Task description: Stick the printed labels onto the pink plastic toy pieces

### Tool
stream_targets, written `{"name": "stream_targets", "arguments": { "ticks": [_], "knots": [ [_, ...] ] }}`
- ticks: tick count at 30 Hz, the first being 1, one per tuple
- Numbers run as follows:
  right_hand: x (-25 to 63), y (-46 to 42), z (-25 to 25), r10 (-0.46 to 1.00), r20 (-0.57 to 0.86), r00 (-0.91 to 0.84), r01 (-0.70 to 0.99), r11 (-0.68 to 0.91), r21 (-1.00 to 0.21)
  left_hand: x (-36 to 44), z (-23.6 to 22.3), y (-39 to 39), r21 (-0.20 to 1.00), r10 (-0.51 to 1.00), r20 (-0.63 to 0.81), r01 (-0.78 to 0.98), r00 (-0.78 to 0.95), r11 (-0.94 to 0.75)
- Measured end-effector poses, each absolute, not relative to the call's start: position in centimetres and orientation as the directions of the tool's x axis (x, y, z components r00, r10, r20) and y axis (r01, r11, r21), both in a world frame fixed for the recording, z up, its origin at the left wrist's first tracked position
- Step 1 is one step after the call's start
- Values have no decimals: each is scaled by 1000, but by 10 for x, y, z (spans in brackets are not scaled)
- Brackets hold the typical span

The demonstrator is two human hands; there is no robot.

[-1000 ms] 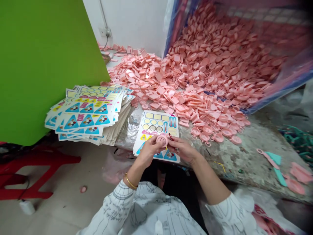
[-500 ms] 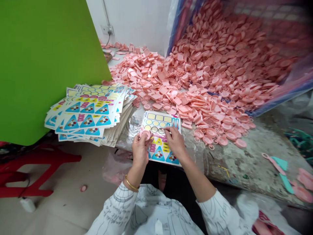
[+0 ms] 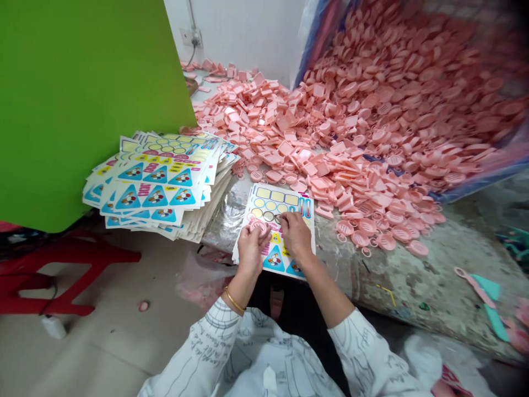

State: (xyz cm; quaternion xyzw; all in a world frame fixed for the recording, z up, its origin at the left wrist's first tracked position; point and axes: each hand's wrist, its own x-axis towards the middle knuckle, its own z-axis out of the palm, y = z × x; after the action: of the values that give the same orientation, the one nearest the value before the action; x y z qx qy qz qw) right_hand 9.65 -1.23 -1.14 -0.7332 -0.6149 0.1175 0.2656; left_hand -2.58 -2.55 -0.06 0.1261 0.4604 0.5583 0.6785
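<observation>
My left hand [image 3: 251,249] is shut on a round pink plastic piece [image 3: 259,225], which is partly hidden by my fingers. My right hand [image 3: 296,236] rests on a printed sticker sheet [image 3: 268,201], its fingertips pinched at an oval sticker near the sheet's middle. I cannot tell whether they hold a sticker. The sheet has rectangular, oval and triangular stickers and lies on crinkled foil [image 3: 225,218] at the ledge's edge.
To the left lies a fanned stack of sticker sheets [image 3: 161,190]. Heaps of pink square pieces [image 3: 264,121] and round pieces [image 3: 405,99] cover the concrete ledge [image 3: 397,270]. A green board [image 3: 82,110] stands at left, above a red stool [image 3: 61,281].
My hands have moved apart from their close grip on the round piece. My right hand has gone up onto the sheet, and the view has shifted slightly.
</observation>
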Motion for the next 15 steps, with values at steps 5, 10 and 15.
{"name": "stream_targets", "arguments": {
  "ticks": [5,10,15],
  "knots": [
    [102,-11,-7,975,91,203,796,-110,-595,-26,-1,-25,668,872,-489,-655,-30,352],
    [108,-4,-4,984,-3,180,777,-144,-613,-26,-1,-25,669,868,-495,-655,-40,351],
    [103,6,3,961,-85,263,791,-265,-551,-25,-4,-25,673,875,-482,-657,-38,342]
  ]
}}
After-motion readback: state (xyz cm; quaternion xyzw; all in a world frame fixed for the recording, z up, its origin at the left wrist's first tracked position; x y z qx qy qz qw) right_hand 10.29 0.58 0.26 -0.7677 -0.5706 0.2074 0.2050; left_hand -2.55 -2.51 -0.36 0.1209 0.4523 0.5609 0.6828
